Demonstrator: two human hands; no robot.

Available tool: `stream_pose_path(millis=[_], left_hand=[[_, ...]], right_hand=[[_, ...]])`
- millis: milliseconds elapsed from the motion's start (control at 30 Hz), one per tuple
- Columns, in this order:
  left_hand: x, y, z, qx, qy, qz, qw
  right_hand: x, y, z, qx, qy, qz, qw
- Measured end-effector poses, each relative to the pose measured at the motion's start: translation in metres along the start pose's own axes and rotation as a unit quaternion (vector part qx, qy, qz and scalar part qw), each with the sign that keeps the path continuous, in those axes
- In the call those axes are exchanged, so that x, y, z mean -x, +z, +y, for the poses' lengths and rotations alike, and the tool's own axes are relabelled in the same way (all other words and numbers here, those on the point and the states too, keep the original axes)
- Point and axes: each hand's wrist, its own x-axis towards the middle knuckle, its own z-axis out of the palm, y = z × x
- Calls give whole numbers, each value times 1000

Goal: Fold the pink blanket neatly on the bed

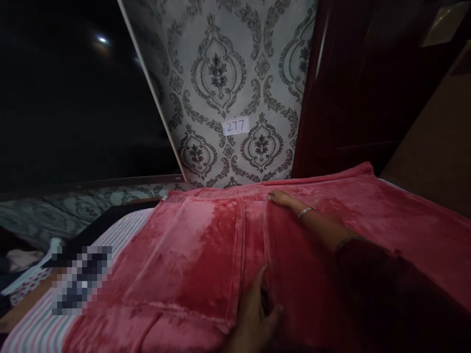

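Red plush blanket (206, 274) lies spread over a striped sheet (123, 230), covering most of it and leaving a band of stripes bare along the left edge. Its far edge runs close to the patterned wall (221, 63), and its far right corner stands up in a small peak. On the left part of the blanket a folded panel lies flat, paler toward its left side and deeper red toward its right; a second fold lies to the right of it, with a narrow strip of plush showing between their two edges.

The right hand (280, 198), with a silver bangle (306, 212) at the wrist, reaches to the far end of the second fold's edge; its fingertips are close together on the plush, and I cannot tell whether they pinch it. The left hand (255, 314) is at the near end of that strip, thumb and forefinger spread apart with a dark gap between them, the forefinger pointing along the fold's edge.

A blurred-out dark object (83, 282) sits at the left edge of the striped sheet. A paper label (236, 126) reading 277 is on the wall, between a large black screen (73, 98) at left and a dark red panel (353, 83) at right
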Motion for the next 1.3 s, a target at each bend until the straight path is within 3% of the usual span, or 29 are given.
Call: stream_pose_path(millis=[233,367,467,567,633,700,800,867,1067,1300], left_hand=[[9,11,-15,-13,39,44,998],[17,2,-12,-93,62,56,992],[17,-11,7,-173,98,20,980],[10,-22,36,-251,140,36,957],[2,-22,52,-301,181,37,936],[-5,-15,61,-334,206,-14,920],[-9,2,55,-346,190,-104,913],[-7,13,42,-345,172,-126,914],[1,21,15,-348,164,-107,917],[2,13,33,-370,151,-113,910]], right_hand=[[-4,-2,-3,-93,-7,16,995],[-6,9,-14,-104,-25,6,994],[-3,14,-18,-96,-25,7,995],[7,7,-17,-80,-33,21,996],[17,3,-17,-58,-41,23,997],[29,4,-20,-32,-49,14,998],[47,17,-28,4,-52,-11,999],[55,30,-32,22,-53,-19,998],[64,43,-39,93,-62,-1,994],[68,19,-50,57,-26,-47,997]])
